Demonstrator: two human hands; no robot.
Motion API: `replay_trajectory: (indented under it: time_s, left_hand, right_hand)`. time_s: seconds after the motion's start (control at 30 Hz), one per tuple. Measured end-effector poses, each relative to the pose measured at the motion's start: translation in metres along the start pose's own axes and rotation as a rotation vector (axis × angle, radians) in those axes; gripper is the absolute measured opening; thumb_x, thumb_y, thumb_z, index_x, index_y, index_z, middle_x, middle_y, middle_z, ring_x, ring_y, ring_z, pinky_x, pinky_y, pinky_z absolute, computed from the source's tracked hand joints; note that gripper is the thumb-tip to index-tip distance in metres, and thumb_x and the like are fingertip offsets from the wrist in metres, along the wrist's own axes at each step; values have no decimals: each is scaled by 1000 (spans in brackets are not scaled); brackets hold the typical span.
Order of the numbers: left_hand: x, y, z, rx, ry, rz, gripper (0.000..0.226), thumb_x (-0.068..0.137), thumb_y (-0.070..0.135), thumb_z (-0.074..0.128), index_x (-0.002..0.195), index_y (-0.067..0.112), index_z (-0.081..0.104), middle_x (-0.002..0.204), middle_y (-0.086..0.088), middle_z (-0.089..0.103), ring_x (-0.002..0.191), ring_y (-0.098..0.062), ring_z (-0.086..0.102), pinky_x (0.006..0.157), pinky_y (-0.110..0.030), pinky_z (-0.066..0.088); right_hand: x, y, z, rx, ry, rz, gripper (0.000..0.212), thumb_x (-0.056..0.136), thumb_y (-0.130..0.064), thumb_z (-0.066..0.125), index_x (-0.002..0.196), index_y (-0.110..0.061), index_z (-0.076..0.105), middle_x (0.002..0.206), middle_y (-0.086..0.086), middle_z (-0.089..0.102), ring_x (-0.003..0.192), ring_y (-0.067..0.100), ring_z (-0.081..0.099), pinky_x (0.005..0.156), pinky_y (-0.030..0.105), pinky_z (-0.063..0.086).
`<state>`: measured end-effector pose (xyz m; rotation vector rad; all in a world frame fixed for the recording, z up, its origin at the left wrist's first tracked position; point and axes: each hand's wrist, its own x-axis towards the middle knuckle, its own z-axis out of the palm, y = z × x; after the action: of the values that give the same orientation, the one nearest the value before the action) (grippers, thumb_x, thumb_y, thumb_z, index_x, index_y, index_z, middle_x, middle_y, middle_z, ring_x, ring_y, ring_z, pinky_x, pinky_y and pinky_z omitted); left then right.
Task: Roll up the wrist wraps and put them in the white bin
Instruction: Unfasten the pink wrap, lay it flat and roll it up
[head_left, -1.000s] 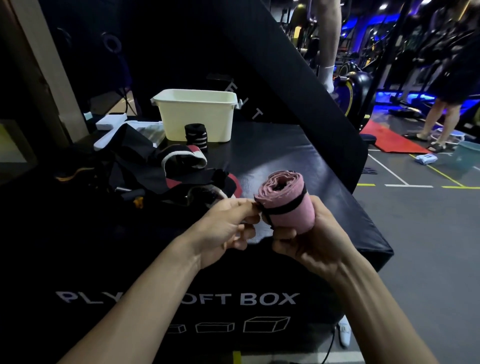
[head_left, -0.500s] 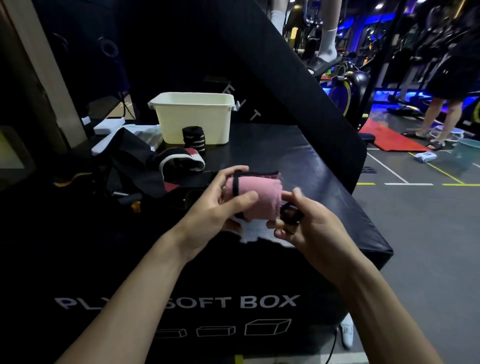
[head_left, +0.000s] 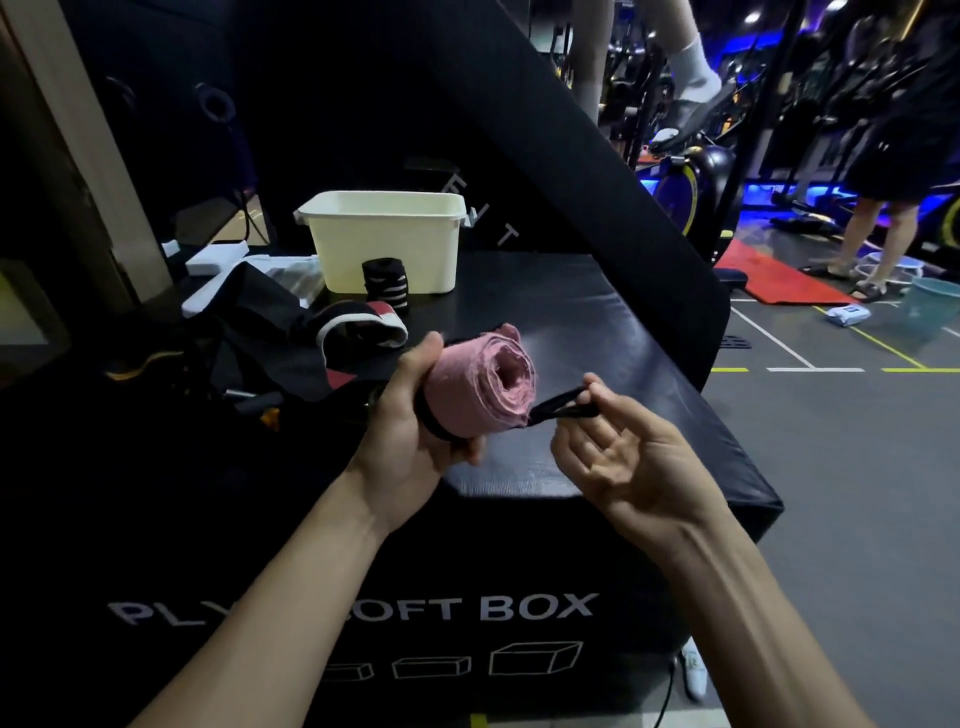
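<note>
Fabric of the pink wrist wrap (head_left: 480, 387), rolled at frame centre, looks soft, light and springy. It is gripped round its middle by the left hand (head_left: 415, 431); its black loop (head_left: 563, 408) is pinched by the right hand (head_left: 623, 457). Unrolling is likely unless the roll is held snugly on the way to the white bin (head_left: 384, 241).

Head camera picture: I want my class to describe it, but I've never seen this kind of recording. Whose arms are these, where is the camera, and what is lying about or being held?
There is no machine here: a person wears a camera on the head, looking down at their own bare hands. The left hand wraps round a rolled pink wrist wrap; that is the firm grip. The right hand pinches the wrap's black elastic loop, stretched out from the roll. Below is a black padded gym box. On it stand a white bin, a rolled black striped wrap just in front of it, and a loose pile of unrolled wraps to the left.
</note>
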<state>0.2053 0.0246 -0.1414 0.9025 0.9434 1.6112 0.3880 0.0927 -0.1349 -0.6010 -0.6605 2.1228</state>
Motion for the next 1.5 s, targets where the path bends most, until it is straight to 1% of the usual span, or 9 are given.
replay_trajectory:
  time_s: [0.23,0.47,0.67,0.8,0.93,1.07,1.23,1.37,1.5]
  left_hand:
    - [6,-8,-5,-42,-23,0,59,93,59,51,125,14,72,112,-21,58,78,-32,47,50,-30,41]
    - [5,-7,-4,-109,-146,-33,52,94,58,46,113,19,76,93,-7,66,69,-22,48,49,-29,39]
    - [6,-7,-5,-44,-253,-168,67,69,63,78,109,9,78,98,-18,65,77,-27,58,60,-32,43]
    - [9,-7,-17,35,-226,-209,86,77,61,73,129,-7,63,98,-21,54,57,-20,56,41,-26,44]
    - [3,4,-23,150,-157,-184,64,72,59,67,100,2,71,74,-15,63,54,-20,58,48,-26,45]
    - [1,8,-28,367,-232,-87,46,79,51,65,102,11,68,103,-18,55,93,-35,46,80,-52,31]
    - [1,4,-26,658,-226,-40,58,77,49,70,104,-2,66,91,-9,62,86,-21,56,82,-41,40]
    - [7,3,-25,719,-127,41,43,75,50,72,98,14,75,93,-7,74,87,-15,66,85,-39,51]
    - [6,2,-19,700,-160,18,43,74,46,74,108,20,75,100,-7,74,93,-14,67,92,-39,52]
  right_hand:
    - [2,-1,3,100,-25,-40,41,87,-1,53,125,-7,64,106,8,76,56,6,57,44,13,40]
    - [6,15,8,-155,-58,-171,67,87,17,51,144,-19,50,113,7,76,55,8,54,44,15,36]
    - [-2,23,12,-473,6,-332,78,69,-23,83,142,-19,55,92,6,77,64,9,52,58,21,41]
    - [1,24,10,-398,36,-349,100,42,-56,98,128,-19,64,91,17,74,82,22,56,76,36,48]
    - [-4,16,5,-477,-131,-341,79,71,-29,82,142,-8,53,95,11,78,87,18,73,84,32,60]
    - [-15,2,1,-817,-242,-362,82,69,-24,83,144,-15,52,102,10,79,97,18,74,95,30,54]
    - [-13,5,-6,-1231,-260,-450,74,68,-17,92,135,-23,62,95,5,77,89,11,76,84,27,59]
    - [-10,10,-8,-1247,-280,-440,46,84,-15,83,127,-28,70,105,-2,75,101,12,72,92,37,59]
    - [-6,8,-11,-1095,-325,-249,59,78,-13,86,130,-33,67,103,8,63,97,21,69,93,50,56]
